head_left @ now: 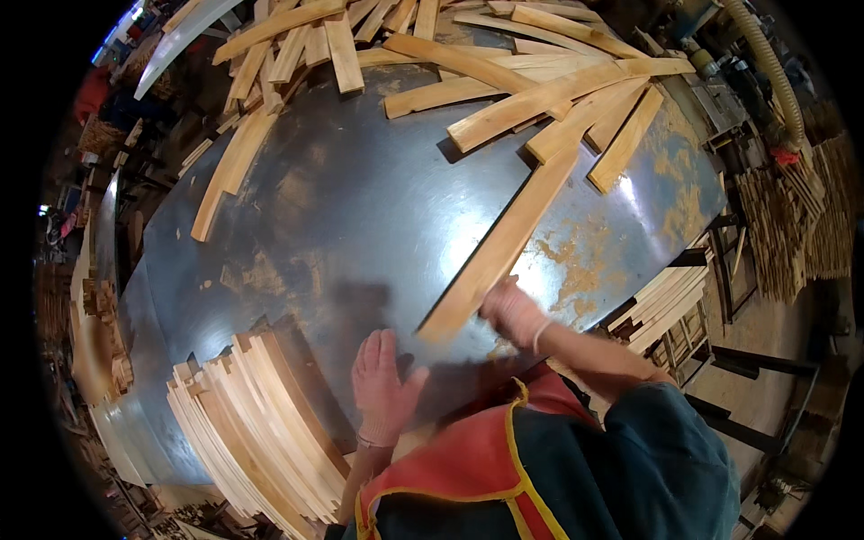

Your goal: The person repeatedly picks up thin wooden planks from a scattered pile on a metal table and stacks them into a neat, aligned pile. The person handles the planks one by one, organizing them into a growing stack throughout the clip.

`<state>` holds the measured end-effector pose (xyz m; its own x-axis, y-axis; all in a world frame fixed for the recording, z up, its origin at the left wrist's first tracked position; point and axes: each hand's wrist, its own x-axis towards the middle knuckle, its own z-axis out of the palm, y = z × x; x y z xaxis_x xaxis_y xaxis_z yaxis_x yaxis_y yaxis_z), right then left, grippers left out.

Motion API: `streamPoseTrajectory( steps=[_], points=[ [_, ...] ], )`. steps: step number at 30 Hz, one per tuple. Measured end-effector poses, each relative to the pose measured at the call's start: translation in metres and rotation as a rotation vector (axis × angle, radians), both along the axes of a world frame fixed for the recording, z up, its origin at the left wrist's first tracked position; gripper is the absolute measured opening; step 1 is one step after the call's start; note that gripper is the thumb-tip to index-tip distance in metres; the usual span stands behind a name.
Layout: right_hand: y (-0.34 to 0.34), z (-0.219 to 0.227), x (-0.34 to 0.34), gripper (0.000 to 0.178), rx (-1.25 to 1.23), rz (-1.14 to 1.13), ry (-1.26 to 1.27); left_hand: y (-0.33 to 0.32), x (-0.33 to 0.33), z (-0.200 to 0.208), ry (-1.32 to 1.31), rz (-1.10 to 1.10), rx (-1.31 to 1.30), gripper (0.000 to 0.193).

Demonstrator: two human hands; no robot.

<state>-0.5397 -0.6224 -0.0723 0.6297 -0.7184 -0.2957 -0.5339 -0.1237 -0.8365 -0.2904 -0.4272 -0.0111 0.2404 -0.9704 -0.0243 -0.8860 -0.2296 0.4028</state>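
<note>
A long wooden board (504, 243) lies slantwise on the dark metal tabletop (360, 198), its near end slightly smeared by motion. My right hand (511, 312), in a pale pinkish glove, grips the board's right edge close to that end; the fingers are partly hidden and blurred. My left hand (387, 382), gloved alike, is held up over the table's near side with fingers stretched out and the thumb apart, holding nothing. Just left of it stands a stack of wooden strips (256, 423), set on edge side by side.
Loose boards (504, 112) fan out in a pile across the table's far side. Two more boards (236, 171) lie at the far left. Beyond the right edge are stacked strips (666, 301) and a metal frame (756, 360). A ribbed hose (774, 76) hangs at the far right.
</note>
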Motion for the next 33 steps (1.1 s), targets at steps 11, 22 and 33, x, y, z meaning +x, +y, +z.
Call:
streamPoseTrajectory(
  steps=[11,22,33],
  points=[
    [-0.193,0.022,-0.057,0.066,-0.932,0.309,0.792,-0.002,0.011,-0.032,0.062,-0.044,0.420,0.095],
    [-0.096,0.061,0.113,0.074,-0.198,0.283,0.416,0.138,0.012,0.033,1.141,0.762,0.309,0.061],
    [0.137,0.038,0.242,0.061,0.724,-0.264,-0.308,0.262,0.039,-0.018,-0.290,0.571,-0.036,0.088]
  ],
)
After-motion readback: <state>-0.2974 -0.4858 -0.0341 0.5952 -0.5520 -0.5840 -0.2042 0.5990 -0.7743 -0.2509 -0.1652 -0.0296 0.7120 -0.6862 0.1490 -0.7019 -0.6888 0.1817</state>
